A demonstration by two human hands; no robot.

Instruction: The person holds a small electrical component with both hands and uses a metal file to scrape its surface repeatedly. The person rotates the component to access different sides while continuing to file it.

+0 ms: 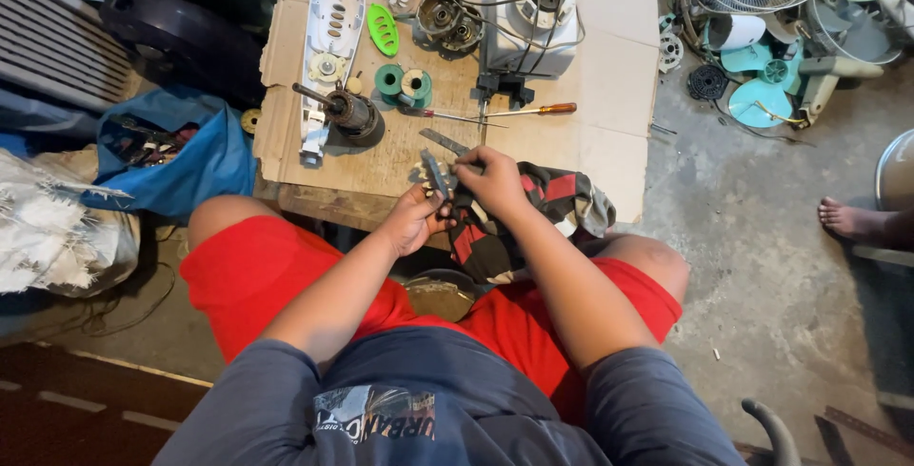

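At the near edge of the cardboard-covered table (pixel 609 76) we held a small grey metal part (pixel 437 176) between both hands. Our left hand (pixel 415 219) was clenched around its lower end from below, and the fingers of our right hand (pixel 490 180) pinched its right side from above. Just under the right hand a red-and-black rag (pixel 543 195) hung over the table edge, near our knee.

Farther back on the cardboard lay an orange-handled screwdriver (pixel 519 112), with a flat metal file (pixel 444 141) nearer to us. To the left of these sat two green spools (pixel 401 83), and left again a dark motor rotor with its shaft (pixel 350 114) beside a long white plastic fan housing (pixel 333 38). At the far side stood a white motor block wrapped in wires (pixel 533 19).

On the floor to our left slumped a blue bag (pixel 181 157); far right lay a heap of teal fan parts (pixel 771 76).
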